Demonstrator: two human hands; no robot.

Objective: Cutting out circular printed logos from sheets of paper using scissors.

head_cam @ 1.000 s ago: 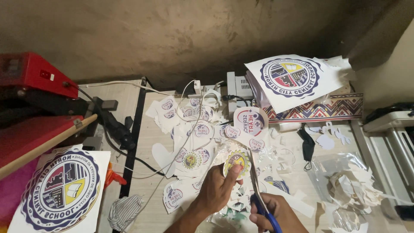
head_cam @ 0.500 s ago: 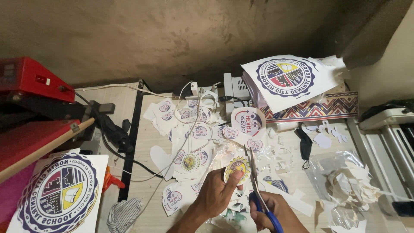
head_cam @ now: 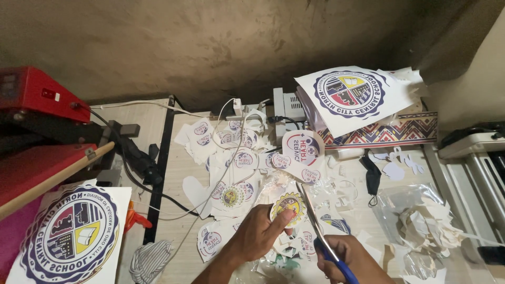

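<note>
My left hand (head_cam: pixel 259 235) pinches a small round printed sticker (head_cam: pixel 288 206) with a yellow and dark emblem, holding it up over the table. My right hand (head_cam: pixel 351 260) grips blue-handled scissors (head_cam: pixel 314 227), whose blades point up and away along the sticker's right edge. Paper offcuts lie under both hands. Many cut round and shield-shaped stickers (head_cam: pixel 238 158) are spread over the light wooden table (head_cam: pixel 179 168) beyond my hands.
A red heat press (head_cam: pixel 37 121) with a wooden handle stands at the left. Large round-emblem prints lie at the lower left (head_cam: pixel 71 234) and upper right (head_cam: pixel 351 95). A clear bag of paper scraps (head_cam: pixel 423 226) sits right, beside a grey machine (head_cam: pixel 473 152). White and black cables cross the table.
The view has shifted slightly. My hands have stayed low in the middle, with the scissors still working along the round sticker's edge.
</note>
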